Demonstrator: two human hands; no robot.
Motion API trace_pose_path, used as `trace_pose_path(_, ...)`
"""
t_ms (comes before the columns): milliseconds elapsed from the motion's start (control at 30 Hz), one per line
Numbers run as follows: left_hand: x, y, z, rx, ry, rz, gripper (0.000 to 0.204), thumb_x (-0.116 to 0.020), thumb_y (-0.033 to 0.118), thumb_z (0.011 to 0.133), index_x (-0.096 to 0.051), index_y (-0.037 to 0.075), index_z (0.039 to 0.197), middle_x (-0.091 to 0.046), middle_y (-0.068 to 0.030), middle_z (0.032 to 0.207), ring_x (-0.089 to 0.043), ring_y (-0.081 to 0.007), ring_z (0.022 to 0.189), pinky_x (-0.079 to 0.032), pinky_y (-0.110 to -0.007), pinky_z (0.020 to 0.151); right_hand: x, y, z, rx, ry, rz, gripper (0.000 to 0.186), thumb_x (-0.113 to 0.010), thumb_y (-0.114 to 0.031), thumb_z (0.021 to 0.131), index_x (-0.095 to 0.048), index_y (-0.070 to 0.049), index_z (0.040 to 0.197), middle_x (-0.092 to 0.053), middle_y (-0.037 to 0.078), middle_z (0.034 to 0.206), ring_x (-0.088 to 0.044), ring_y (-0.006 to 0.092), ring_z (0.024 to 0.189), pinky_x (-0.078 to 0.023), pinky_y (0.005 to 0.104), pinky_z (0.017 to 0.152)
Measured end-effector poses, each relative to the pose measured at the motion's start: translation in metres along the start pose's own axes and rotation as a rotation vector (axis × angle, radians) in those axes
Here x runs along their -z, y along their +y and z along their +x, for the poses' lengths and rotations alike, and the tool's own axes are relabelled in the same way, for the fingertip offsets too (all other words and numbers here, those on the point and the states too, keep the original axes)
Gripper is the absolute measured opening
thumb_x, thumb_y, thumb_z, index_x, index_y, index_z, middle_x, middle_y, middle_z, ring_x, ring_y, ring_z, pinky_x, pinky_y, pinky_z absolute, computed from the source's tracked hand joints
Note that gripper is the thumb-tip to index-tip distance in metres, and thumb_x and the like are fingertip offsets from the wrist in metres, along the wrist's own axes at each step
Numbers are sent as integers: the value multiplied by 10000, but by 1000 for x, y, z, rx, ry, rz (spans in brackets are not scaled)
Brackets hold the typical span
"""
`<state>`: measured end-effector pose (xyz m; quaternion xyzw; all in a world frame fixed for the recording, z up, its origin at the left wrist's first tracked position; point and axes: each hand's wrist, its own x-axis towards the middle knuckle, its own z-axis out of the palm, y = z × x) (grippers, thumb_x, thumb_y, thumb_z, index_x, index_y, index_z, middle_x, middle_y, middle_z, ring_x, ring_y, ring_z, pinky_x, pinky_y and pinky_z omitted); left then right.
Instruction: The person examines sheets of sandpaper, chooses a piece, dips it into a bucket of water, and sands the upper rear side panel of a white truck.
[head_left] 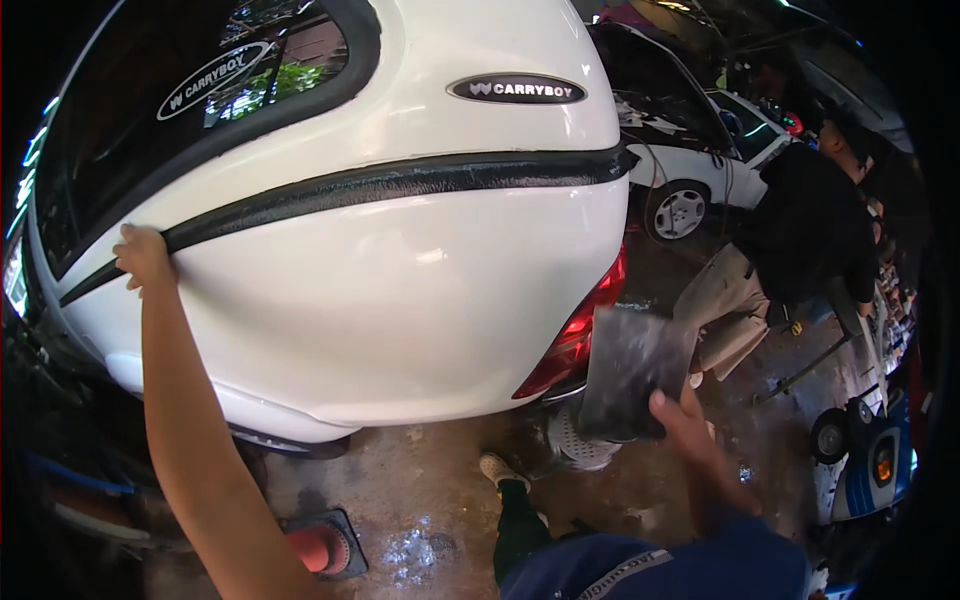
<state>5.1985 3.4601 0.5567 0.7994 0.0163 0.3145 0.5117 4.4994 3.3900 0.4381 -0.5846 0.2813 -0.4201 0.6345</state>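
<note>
A white pickup body with a white canopy [480, 40] above fills the middle. A black strip [400, 182] runs along the seam between them. At the strip's left part, beside the dark side window [200, 120], my left hand [147, 258] has its fingers bent over the strip; their tips are partly hidden. My right hand [685, 415] pinches the lower edge of a thin, dark grey rectangular sheet [637, 365]. The sheet is upright just right of the red tail light [580, 335], apart from the body.
A red cone [322, 547] with a dark base stands on the wet floor at lower left. Another person [800, 235] in dark top and light trousers is bent at the right. Behind are a white car [690, 190] and, lower right, a blue and white vehicle [875, 470].
</note>
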Motion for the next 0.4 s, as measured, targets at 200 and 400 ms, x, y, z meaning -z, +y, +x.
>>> trace_pose_path(200, 26, 11, -47, -685, 207, 574, 437, -457, 371, 1013, -596, 14, 1223, -536, -305, 1260, -485, -430, 1196, -378, -562, 984, 57, 47, -58, -280, -71, 17, 588, -669, -72, 881, -380, -24, 1390, -537, 74, 1313, -532, 170, 1201, -427, 354, 1034)
trace_pose_path(400, 54, 49, -235, -934, -85, -354, 657, -431, 450, 1018, -358, -21, 1471, -308, -291, 1537, -220, -479, 1443, -97, -594, 1174, 73, 65, -73, -428, 24, 343, 635, -681, -51, 804, -394, -48, 1371, -533, 115, 1295, -547, 257, 1204, -454, 454, 1039)
